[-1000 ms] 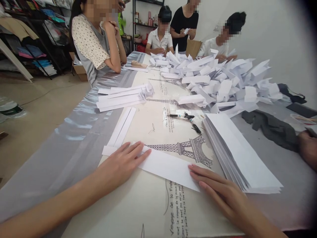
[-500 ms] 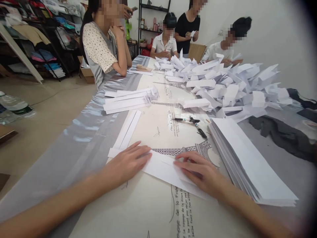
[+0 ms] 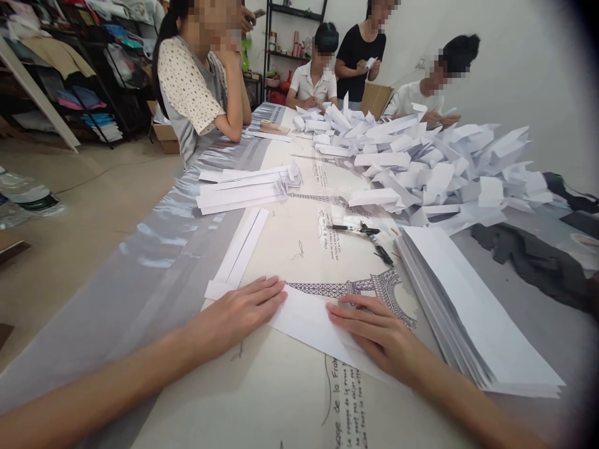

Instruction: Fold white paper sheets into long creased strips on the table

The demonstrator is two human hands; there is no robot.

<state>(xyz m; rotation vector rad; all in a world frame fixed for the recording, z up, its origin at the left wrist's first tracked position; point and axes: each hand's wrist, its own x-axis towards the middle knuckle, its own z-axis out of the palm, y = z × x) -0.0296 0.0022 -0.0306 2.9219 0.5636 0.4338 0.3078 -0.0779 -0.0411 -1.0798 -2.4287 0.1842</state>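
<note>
A long white paper strip [image 3: 309,321] lies slantwise on the printed tablecloth in front of me. My left hand [image 3: 246,305] rests flat over its left part, fingers stretched out. On its right part lies my right hand [image 3: 369,324], palm down with fingers extended and pressing on the paper. The strip's far right end is partly hidden under that hand. Just beyond my left hand, folded paper strips [image 3: 243,246] lie along the table. To the right of my right hand stands a thick stack of white paper [image 3: 472,312].
Black pens [image 3: 367,234] lie mid-table. Farther off are more folded strips [image 3: 246,190] and a large heap of folded papers [image 3: 435,156]. A dark cloth [image 3: 528,259] lies at the right. Several people are around the table, one person [image 3: 201,93] at the left edge.
My right hand has flattened onto the strip, its fingers lower and straighter. A raised edge of paper near its fingertips now lies flat. My left hand's fingers have drawn closer together.
</note>
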